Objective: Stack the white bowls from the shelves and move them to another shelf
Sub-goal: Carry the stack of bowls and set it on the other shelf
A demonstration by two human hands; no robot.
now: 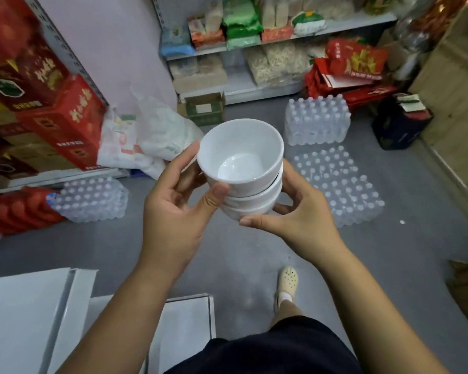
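A stack of three glossy white round bowls point(241, 168) is held in mid-air at the centre of the view, above a grey floor point(235, 255). The bowls are nested one inside another and sit upright, tilted slightly towards the viewer. The top bowl is deep with a smooth, shiny, empty inside and a plain rim. Only the rims and upper sides of the two bowls beneath it show.

The left hand point(173, 211) grips the left side of the stack, fingers curled round the far side and the thumb pressed against the near wall of the upper bowls. The right hand point(295, 222) cups the stack from the right and below, its thumb tip lying against the lowest bowl and its fingers curled behind.

Around the person, shrink-wrapped packs of clear plastic bottles point(316, 122) stand on the floor ahead and to both sides. Red cardboard boxes with gold lettering point(65, 117) fill shelving on the left. A grey metal shelf unit point(235, 90) at the back carries bagged dry goods. Crumpled white plastic bags point(152, 136) lie near the left shelving. A flat white surface point(25, 306) sits at the lower left. A cream perforated clog point(287, 284) is on the person's foot below the hands.
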